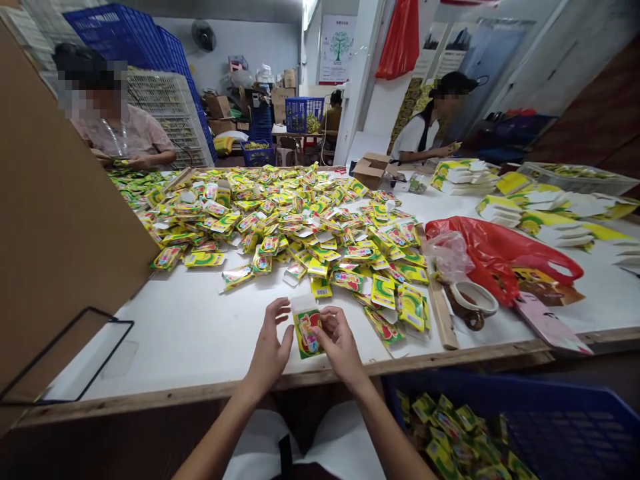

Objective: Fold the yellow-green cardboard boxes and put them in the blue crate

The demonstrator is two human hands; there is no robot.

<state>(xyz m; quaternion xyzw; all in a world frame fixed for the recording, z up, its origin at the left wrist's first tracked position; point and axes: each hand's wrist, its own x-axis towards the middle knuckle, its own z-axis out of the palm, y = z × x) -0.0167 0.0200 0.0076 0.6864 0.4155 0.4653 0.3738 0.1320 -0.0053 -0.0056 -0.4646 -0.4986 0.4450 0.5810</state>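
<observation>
A small yellow-green printed box [307, 332] with red pictures stands between my hands over the front of the white table [200, 347]. Its pale top flap sticks up, unfolded. My right hand [341, 343] grips the box by its right side, thumb across the front face. My left hand [273, 347] is at the box's left, fingers curved and apart, with a gap between thumb and fingertips. Beyond my hands spreads a big heap of similar small boxes [300, 227], several with white flaps raised.
A blue crate [565, 427] with more boxes sits below the table at right. A wooden strip [443, 313], a red plastic bag [485, 257] and a cup [473, 303] lie right of the heap. A cardboard panel [75, 220] borders the left. Two co-workers sit across the table; another person is farther back.
</observation>
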